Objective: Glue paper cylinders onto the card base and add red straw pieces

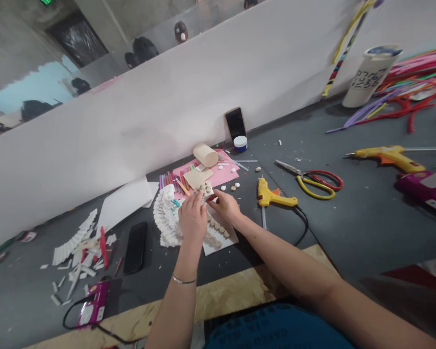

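Observation:
My left hand [193, 217] is closed around the left side of a small white block topped with beige pebble-like pieces [204, 187]. From the right, the bent fingers of my right hand [225, 207] grip the same block; its underside is hidden. Below the hands lies a white sheet [218, 246] bearing rows of round beige pieces [218, 226]. Left of them spreads a ruffled white piece [166, 215], partly covered by my left hand. A yellow glue gun [272, 195] rests on the table to the right of my right hand.
Red-and-yellow-handled scissors [308, 180] and another yellow glue gun [388, 156] lie right. A black phone [135, 247], white scraps [83, 264] and a purple box with a cord [94, 304] are left. Behind stand a cardboard roll [206, 155], a small jar [240, 143] and a white partition [160, 111].

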`<state>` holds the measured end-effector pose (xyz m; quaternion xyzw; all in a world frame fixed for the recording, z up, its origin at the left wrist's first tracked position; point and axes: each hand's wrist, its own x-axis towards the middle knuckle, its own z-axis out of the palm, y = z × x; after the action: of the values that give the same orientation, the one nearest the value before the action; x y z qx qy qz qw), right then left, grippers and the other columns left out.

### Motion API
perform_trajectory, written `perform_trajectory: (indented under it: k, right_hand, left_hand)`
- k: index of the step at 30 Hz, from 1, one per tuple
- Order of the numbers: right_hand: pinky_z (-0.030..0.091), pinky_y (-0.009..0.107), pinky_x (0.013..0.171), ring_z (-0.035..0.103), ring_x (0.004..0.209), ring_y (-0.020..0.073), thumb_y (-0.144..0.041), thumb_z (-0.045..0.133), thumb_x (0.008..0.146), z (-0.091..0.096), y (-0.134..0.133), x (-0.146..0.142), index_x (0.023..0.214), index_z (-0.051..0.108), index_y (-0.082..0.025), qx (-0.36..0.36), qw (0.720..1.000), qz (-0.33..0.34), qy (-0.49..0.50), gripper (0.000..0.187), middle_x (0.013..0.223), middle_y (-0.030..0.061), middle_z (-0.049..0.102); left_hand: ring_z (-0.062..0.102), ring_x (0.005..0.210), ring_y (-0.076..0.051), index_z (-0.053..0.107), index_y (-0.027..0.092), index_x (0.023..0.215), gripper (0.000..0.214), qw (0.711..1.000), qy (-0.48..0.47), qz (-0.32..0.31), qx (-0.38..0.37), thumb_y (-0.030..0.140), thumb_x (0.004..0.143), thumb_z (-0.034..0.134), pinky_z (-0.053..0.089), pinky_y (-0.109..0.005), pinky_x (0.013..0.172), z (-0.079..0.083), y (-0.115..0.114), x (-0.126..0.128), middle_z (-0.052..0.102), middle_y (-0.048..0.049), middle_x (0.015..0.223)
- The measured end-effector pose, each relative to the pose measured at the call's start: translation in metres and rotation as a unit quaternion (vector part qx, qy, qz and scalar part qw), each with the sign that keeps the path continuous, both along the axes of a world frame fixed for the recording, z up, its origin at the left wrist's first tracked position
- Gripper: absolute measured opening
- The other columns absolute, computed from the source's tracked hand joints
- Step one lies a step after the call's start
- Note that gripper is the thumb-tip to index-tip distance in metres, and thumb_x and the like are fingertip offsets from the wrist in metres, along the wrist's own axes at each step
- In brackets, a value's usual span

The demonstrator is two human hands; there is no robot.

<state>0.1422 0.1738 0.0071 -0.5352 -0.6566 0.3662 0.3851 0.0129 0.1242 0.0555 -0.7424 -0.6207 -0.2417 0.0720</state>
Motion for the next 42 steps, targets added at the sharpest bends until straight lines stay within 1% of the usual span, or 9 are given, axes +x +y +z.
perform_trajectory:
  k: [6, 10, 17, 21, 25, 29, 34, 39, 42]
  right_hand:
    - [0.036, 0.023, 0.059, 0.059, 0.062, 0.0138, -0.030, 0.066, 0.084, 0.003, 0.001, 0.001, 0.090, 0.071, -0.025, -0.005, 1.000, 0.000, 0.005, 0.009, 0.074, -0.0020, 0.070]
    - [0.035, 0.024, 0.057, 0.060, 0.064, 0.0149, -0.030, 0.066, 0.084, 0.001, 0.000, 0.002, 0.087, 0.070, -0.024, -0.014, 1.000, -0.007, 0.004, 0.007, 0.072, -0.0016, 0.070]
    - [0.038, 0.023, 0.060, 0.062, 0.067, 0.0131, -0.023, 0.065, 0.085, -0.002, 0.004, 0.001, 0.086, 0.068, -0.022, 0.004, 1.000, 0.006, 0.026, 0.003, 0.089, -0.0013, 0.076]
    - [0.038, 0.023, 0.059, 0.062, 0.065, 0.0132, -0.022, 0.065, 0.085, -0.004, 0.007, 0.001, 0.084, 0.067, -0.022, 0.014, 0.999, 0.015, 0.035, 0.002, 0.089, -0.0009, 0.076]
    - [0.040, 0.023, 0.061, 0.063, 0.067, 0.0138, -0.023, 0.065, 0.086, -0.006, 0.009, 0.001, 0.087, 0.068, -0.022, 0.022, 0.998, 0.023, 0.045, 0.003, 0.089, -0.0009, 0.076]
    - [0.042, 0.024, 0.064, 0.064, 0.069, 0.0142, -0.021, 0.066, 0.085, -0.006, 0.009, 0.001, 0.089, 0.069, -0.023, 0.024, 0.998, 0.025, 0.053, 0.005, 0.089, -0.0007, 0.076]
    - [0.044, 0.024, 0.064, 0.065, 0.069, 0.0145, -0.024, 0.067, 0.084, -0.007, 0.007, 0.002, 0.085, 0.067, -0.021, 0.013, 0.998, 0.015, 0.064, 0.002, 0.090, 0.0007, 0.076]
    - [0.045, 0.024, 0.066, 0.065, 0.070, 0.0134, -0.020, 0.067, 0.083, -0.008, 0.005, 0.005, 0.091, 0.067, -0.021, 0.013, 0.997, 0.010, 0.073, 0.008, 0.092, 0.0007, 0.076]
    - [0.044, 0.023, 0.067, 0.064, 0.070, 0.0130, -0.019, 0.066, 0.084, -0.006, 0.005, 0.005, 0.086, 0.067, -0.021, 0.026, 0.997, 0.015, 0.069, 0.003, 0.091, 0.0007, 0.075]
  left_hand:
    - [0.055, 0.130, -0.025, 0.056, 0.023, 0.137, 0.044, 1.000, -0.027, 0.005, -0.004, 0.020, 0.094, 0.046, 0.043, -0.045, 0.110, 0.001, 0.001, 0.003, 0.064, -0.0108, 0.135]
    - [0.057, 0.126, -0.026, 0.057, 0.023, 0.135, 0.044, 0.999, -0.041, 0.016, -0.019, 0.020, 0.091, 0.050, 0.044, -0.044, 0.108, 0.003, 0.003, 0.006, 0.066, -0.0106, 0.132]
    - [0.059, 0.122, -0.027, 0.060, 0.022, 0.128, 0.039, 0.998, -0.052, 0.030, -0.003, 0.017, 0.090, 0.051, 0.042, -0.045, 0.108, 0.004, 0.004, 0.010, 0.067, -0.0097, 0.130]
    - [0.058, 0.123, -0.026, 0.059, 0.022, 0.128, 0.038, 0.998, -0.063, 0.024, 0.007, 0.017, 0.092, 0.049, 0.043, -0.044, 0.107, 0.000, 0.004, 0.009, 0.066, -0.0096, 0.131]
    - [0.058, 0.123, -0.026, 0.059, 0.021, 0.128, 0.038, 0.997, -0.067, 0.031, 0.009, 0.017, 0.092, 0.049, 0.043, -0.044, 0.107, -0.002, 0.004, 0.009, 0.066, -0.0099, 0.130]
    - [0.058, 0.122, -0.026, 0.060, 0.020, 0.127, 0.036, 0.998, -0.058, 0.025, 0.008, 0.018, 0.092, 0.049, 0.043, -0.044, 0.107, 0.000, 0.005, 0.009, 0.067, -0.0105, 0.129]
    - [0.059, 0.119, -0.027, 0.060, 0.018, 0.126, 0.037, 0.999, -0.044, 0.022, 0.002, 0.017, 0.091, 0.049, 0.044, -0.043, 0.106, 0.002, 0.005, 0.010, 0.067, -0.0111, 0.128]
    - [0.059, 0.118, -0.027, 0.059, 0.019, 0.127, 0.038, 0.999, -0.035, 0.029, -0.003, 0.018, 0.090, 0.051, 0.043, -0.043, 0.106, 0.005, 0.005, 0.012, 0.067, -0.0108, 0.128]
    - [0.060, 0.118, -0.027, 0.059, 0.020, 0.128, 0.039, 0.999, -0.029, 0.036, -0.003, 0.018, 0.090, 0.050, 0.043, -0.043, 0.105, 0.007, 0.004, 0.014, 0.067, -0.0109, 0.128]
